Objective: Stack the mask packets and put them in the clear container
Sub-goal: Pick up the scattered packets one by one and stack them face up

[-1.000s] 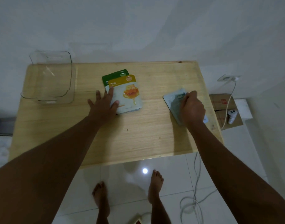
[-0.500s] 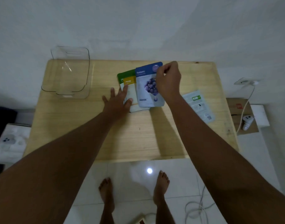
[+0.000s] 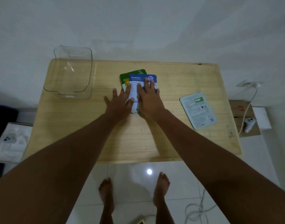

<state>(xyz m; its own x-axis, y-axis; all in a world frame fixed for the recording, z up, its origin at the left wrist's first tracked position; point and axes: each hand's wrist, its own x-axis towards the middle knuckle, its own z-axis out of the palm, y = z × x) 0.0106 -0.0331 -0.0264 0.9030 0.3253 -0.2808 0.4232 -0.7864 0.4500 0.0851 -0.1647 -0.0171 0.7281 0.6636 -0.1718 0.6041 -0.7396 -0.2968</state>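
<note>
A pale wooden table (image 3: 90,126) stands against a white wall over glossy white floor tiles. The blue Blueberry packet (image 3: 139,81) tops a fanned stack, a yellow packet (image 3: 126,83) and a green packet (image 3: 133,72) peeking out beyond the fingertips. The left hand (image 3: 120,103) and the right hand (image 3: 149,100) lie flat with fingers spread, pressing on the stack side by side. The clear container (image 3: 70,75) sits left of the left hand; a pale face-down packet (image 3: 198,110) lies right of the right hand.
</note>
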